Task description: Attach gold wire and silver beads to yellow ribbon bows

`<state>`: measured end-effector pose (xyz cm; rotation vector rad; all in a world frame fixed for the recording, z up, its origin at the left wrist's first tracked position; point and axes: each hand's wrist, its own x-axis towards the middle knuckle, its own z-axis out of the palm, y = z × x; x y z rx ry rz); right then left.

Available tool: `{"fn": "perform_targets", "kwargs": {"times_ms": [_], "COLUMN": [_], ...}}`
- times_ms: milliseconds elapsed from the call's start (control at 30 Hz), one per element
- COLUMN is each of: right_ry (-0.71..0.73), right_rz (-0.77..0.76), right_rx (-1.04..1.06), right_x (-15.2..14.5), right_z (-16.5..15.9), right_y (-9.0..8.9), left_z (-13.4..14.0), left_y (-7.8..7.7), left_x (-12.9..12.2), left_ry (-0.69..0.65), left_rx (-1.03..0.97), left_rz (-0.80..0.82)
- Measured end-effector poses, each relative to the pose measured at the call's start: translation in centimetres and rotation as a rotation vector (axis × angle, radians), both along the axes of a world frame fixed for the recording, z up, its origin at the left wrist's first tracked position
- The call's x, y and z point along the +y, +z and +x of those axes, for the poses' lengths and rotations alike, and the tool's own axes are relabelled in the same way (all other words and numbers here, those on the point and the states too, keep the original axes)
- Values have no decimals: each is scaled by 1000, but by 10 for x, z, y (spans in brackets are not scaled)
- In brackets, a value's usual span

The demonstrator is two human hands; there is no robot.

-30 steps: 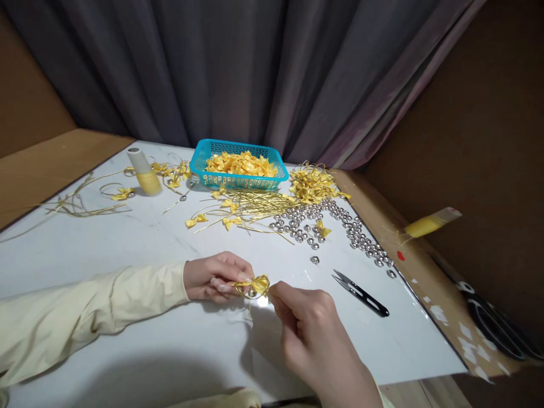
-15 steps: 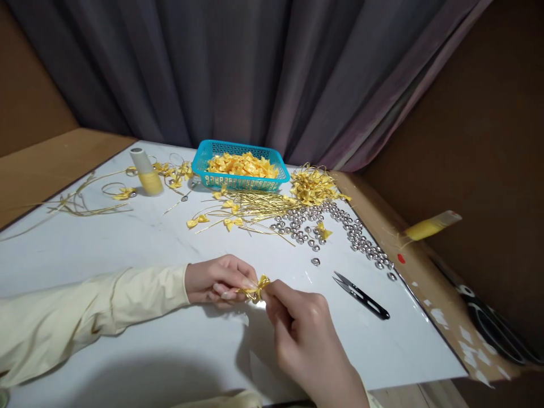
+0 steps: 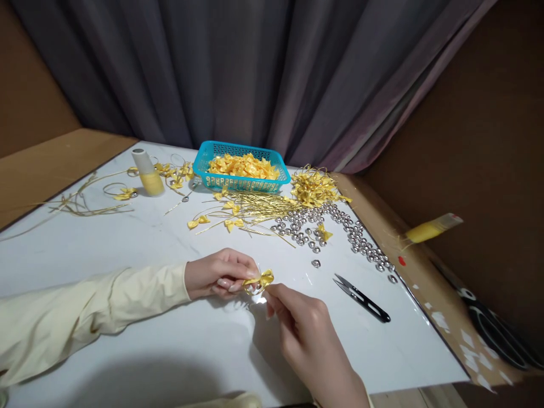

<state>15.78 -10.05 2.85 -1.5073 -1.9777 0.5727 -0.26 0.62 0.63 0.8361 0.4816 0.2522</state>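
Note:
My left hand (image 3: 227, 273) pinches a yellow ribbon bow (image 3: 266, 278) between thumb and fingers, above the white tabletop (image 3: 161, 328). Below the bow, a thin gold cord (image 3: 254, 292) curves in a small loop. Close by on the right, my right hand (image 3: 304, 323) has thumb and forefinger pressed together at the cord's end; its fingertips partly hide what they grip. Black thread snips (image 3: 363, 299) lie to the right of my hands. Beyond them are scattered silver beads (image 3: 315, 263), and gold cord pieces (image 3: 259, 205) lie in a bundle farther back.
A blue basket (image 3: 242, 184) of yellow bows stands at the back, beside a pile of bows on cords (image 3: 313, 188). A yellow thread spool (image 3: 149, 178) stands at left; another spool (image 3: 431, 229) lies at right. Large black-handled scissors (image 3: 495, 331) lie beyond the right edge.
My right fingertips have drawn slightly down and away from the bow, so more of it shows. My left hand still holds it, a little higher.

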Motion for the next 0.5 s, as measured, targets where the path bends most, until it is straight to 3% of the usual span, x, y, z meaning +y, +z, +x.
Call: {"fn": "perform_targets", "kwargs": {"times_ms": [200, 367, 500], "right_ry": [-28, -40, 164], "right_rz": [39, 80, 89], "right_rx": [-16, -117, -246], "right_x": [2, 1, 17], "right_z": [3, 25, 27], "right_y": [-4, 15, 29], "left_z": [0, 0, 1], "left_y": [0, -5, -7], "left_x": [-2, -3, -5], "left_ry": [-26, -37, -63], "left_rx": [36, 89, 96], "left_rz": [139, 290, 364]}}
